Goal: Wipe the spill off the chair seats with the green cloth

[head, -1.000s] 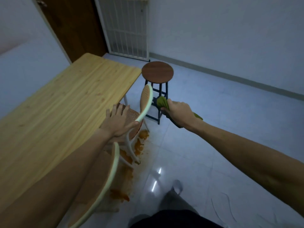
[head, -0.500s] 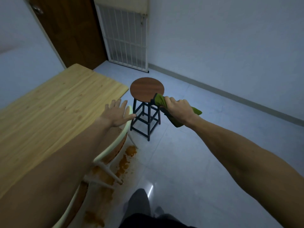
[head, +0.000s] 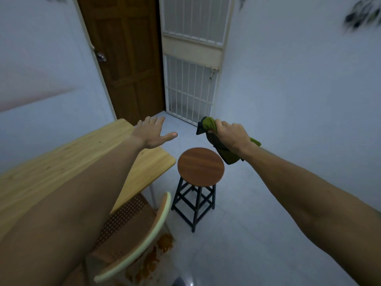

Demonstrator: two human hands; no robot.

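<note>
My right hand (head: 232,135) grips the bunched green cloth (head: 208,125), held in the air above and right of the round brown stool (head: 201,166). My left hand (head: 152,132) is stretched out flat with fingers spread, holding nothing, above the far end of the wooden table (head: 51,170). A chair (head: 132,219) with a cream frame and perforated brown back stands at the table's near side, partly hidden by my left forearm. An orange-brown spill (head: 160,246) lies on the floor beside the chair. The chair's seat is mostly hidden.
A brown wooden door (head: 127,58) and a white barred gate (head: 189,87) close off the far corner. White walls run along both sides. Pale tiled floor (head: 257,223) spreads to the right of the stool.
The view has tilted up and forward. My left hand has lifted off the chair back into the air. My right hand with the cloth has risen above the stool.
</note>
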